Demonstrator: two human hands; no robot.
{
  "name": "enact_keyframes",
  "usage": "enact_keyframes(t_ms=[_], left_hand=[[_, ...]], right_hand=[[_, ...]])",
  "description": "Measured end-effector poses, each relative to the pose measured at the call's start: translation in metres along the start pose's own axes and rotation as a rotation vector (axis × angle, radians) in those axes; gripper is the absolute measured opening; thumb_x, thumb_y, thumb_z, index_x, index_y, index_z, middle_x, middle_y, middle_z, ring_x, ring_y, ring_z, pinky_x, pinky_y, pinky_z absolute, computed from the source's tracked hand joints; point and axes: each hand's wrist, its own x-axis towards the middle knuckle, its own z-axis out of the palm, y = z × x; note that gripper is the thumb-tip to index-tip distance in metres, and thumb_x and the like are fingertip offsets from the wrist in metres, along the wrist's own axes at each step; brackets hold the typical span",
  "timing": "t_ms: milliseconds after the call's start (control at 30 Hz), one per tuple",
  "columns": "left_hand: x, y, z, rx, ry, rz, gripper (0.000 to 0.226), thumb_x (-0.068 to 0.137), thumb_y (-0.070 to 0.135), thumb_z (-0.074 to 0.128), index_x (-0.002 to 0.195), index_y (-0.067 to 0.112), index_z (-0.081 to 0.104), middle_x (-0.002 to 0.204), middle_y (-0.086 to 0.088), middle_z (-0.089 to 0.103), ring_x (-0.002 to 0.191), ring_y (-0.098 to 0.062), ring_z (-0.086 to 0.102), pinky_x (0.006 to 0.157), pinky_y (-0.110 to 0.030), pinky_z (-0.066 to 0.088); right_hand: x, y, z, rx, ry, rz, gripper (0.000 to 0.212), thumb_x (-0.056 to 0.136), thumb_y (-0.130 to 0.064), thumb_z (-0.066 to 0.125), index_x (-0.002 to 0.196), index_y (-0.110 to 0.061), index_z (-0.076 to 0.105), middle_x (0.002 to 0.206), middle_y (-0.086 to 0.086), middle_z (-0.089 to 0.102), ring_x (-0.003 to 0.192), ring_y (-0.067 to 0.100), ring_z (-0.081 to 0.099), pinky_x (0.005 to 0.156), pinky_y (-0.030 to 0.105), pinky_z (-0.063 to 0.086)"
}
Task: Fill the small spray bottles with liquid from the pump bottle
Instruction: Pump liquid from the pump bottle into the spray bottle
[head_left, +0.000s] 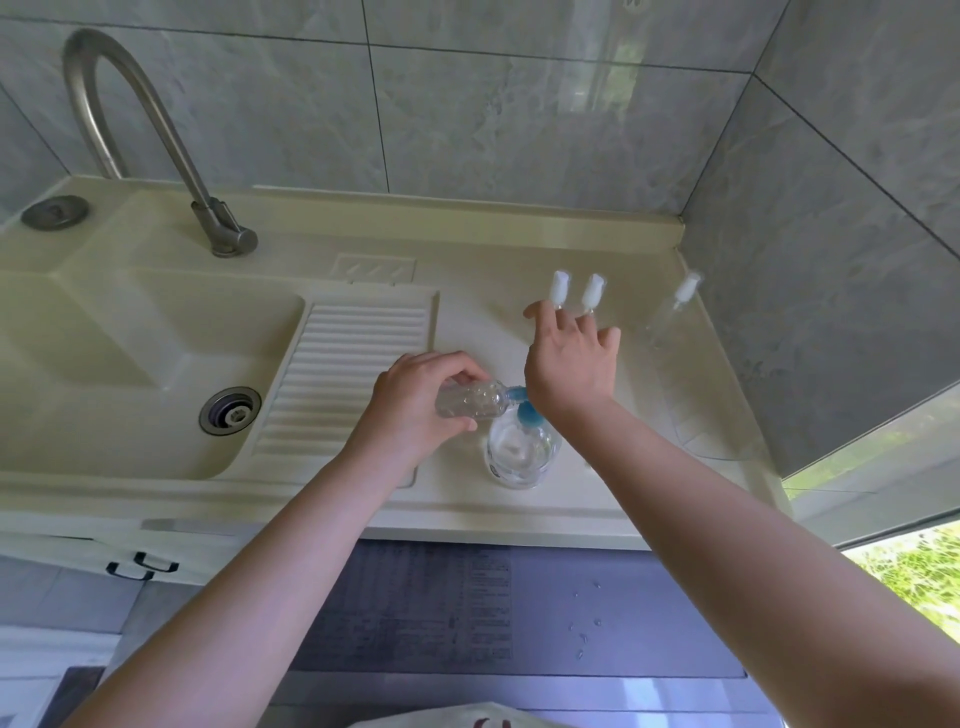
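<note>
Beside the sink (156, 364), on the cream counter (467, 322), the left hand (415, 405) grips a small spray bottle (470, 400) on its side, mouth against the blue nozzle (517, 395) of the pump bottle (522, 452). The right hand (571, 364) has its fingers spread and straight, heel seemingly bearing on the pump head. Three capped spray bottles (558, 288) stand behind. Short, even presses would probably serve best, with the mouth kept tight to the nozzle; a loose fit could let liquid spill.
</note>
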Motion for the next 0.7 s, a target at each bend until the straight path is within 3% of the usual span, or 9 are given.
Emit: enact_keyframes(t_ms=[167, 367, 500, 633, 700], left_hand=[[-0.002, 0.000, 0.000, 0.001, 0.003, -0.002, 0.049, 0.060, 0.015, 0.090, 0.099, 0.035, 0.068, 0.095, 0.018, 0.067, 0.093, -0.011, 0.059, 0.091, -0.034, 0.046], [-0.002, -0.001, 0.000, 0.007, 0.005, -0.009, 0.047, 0.061, 0.014, 0.089, 0.101, 0.032, 0.069, 0.095, 0.018, 0.068, 0.094, -0.012, 0.059, 0.091, -0.034, 0.045], [-0.004, -0.004, -0.001, 0.014, -0.001, -0.009, 0.048, 0.062, 0.015, 0.089, 0.101, 0.033, 0.069, 0.096, 0.018, 0.068, 0.094, -0.011, 0.058, 0.088, -0.027, 0.043], [-0.004, -0.005, 0.000, 0.018, -0.016, -0.009, 0.048, 0.063, 0.016, 0.089, 0.102, 0.034, 0.069, 0.097, 0.018, 0.068, 0.095, -0.008, 0.057, 0.085, -0.011, 0.037], [-0.004, -0.004, 0.000, 0.015, -0.027, -0.012, 0.048, 0.064, 0.016, 0.089, 0.103, 0.034, 0.069, 0.098, 0.018, 0.067, 0.096, -0.008, 0.057, 0.086, -0.011, 0.038]], right_hand=[[0.003, -0.001, -0.006, -0.078, 0.085, -0.043, 0.053, 0.084, -0.006, 0.042, 0.135, -0.022, 0.043, 0.120, 0.002, 0.060, 0.105, 0.029, 0.049, 0.077, 0.038, 0.020], [0.003, -0.006, 0.000, -0.112, -0.008, -0.012, 0.048, 0.087, -0.007, 0.040, 0.133, -0.022, 0.043, 0.119, 0.003, 0.059, 0.105, 0.029, 0.049, 0.076, 0.038, 0.019], [0.005, -0.003, -0.005, -0.121, 0.070, -0.032, 0.052, 0.085, -0.007, 0.044, 0.134, -0.023, 0.044, 0.119, 0.002, 0.059, 0.106, 0.029, 0.049, 0.076, 0.039, 0.017], [0.000, 0.000, 0.002, -0.043, 0.012, 0.002, 0.048, 0.086, -0.008, 0.041, 0.132, -0.023, 0.046, 0.119, 0.001, 0.060, 0.106, 0.029, 0.048, 0.076, 0.038, 0.017], [-0.003, 0.003, 0.004, -0.008, 0.028, 0.008, 0.045, 0.086, -0.009, 0.040, 0.129, -0.022, 0.049, 0.115, 0.002, 0.062, 0.103, 0.029, 0.048, 0.074, 0.037, 0.015]])
